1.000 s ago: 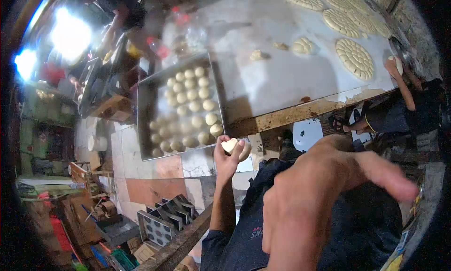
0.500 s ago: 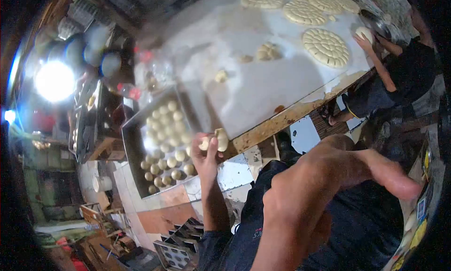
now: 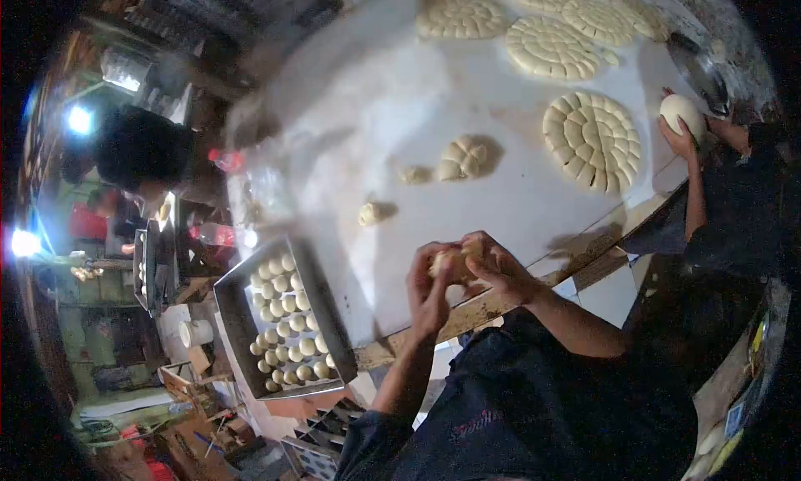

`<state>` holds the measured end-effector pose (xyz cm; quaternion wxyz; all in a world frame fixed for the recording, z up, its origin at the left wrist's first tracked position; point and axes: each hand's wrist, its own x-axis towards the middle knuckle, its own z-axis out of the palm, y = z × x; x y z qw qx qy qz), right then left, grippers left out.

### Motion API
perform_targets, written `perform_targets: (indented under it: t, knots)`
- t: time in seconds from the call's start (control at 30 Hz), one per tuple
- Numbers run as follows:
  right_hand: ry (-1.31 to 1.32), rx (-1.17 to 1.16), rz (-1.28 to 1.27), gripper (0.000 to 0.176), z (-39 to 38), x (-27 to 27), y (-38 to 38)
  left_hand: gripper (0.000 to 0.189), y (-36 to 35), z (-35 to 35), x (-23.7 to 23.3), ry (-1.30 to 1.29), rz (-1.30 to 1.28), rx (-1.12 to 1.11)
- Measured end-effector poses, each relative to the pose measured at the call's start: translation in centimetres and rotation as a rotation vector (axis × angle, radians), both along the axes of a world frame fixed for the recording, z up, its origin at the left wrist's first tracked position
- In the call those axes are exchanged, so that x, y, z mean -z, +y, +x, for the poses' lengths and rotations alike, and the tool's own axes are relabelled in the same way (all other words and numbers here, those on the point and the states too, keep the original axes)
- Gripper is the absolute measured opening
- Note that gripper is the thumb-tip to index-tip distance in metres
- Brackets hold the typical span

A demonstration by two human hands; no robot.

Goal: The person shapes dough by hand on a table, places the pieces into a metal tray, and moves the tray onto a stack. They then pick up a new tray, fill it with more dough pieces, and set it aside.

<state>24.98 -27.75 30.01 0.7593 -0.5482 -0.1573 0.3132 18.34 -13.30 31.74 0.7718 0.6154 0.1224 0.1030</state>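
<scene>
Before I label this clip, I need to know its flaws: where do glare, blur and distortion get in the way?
Head view: two lights flare at far left; wide-angle distortion curves the scene and blackens the corners; left hand and right hand look slightly soft, fingers hiding much of what they hold; shadow falls beside the largest loose dough lump.

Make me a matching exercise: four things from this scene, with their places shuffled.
1. Small dough balls
2. White bucket
3. Large smooth dough ball
4. Left hand

A. In a co-worker's hand
B. Beside the right hand, on a piece of dough
C. Inside the metal tray
D. Left of the tray in the view

Pairs: 1-C, 2-D, 3-A, 4-B
</scene>
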Motion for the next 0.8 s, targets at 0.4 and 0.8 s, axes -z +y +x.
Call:
perform_targets:
  t: [0.4,0.8]
  knots:
    - [-0.155,0.629,-0.325,0.03,8.5,8.2,-2.9,0.028,7.5,-1.8,10.8,0.132,0.31,-0.624]
    - [-1.142,0.173,-0.822,0.028,14.2,10.5,-1.5,0.026,9.6,6.3,10.0,0.173,0.937,-0.222]
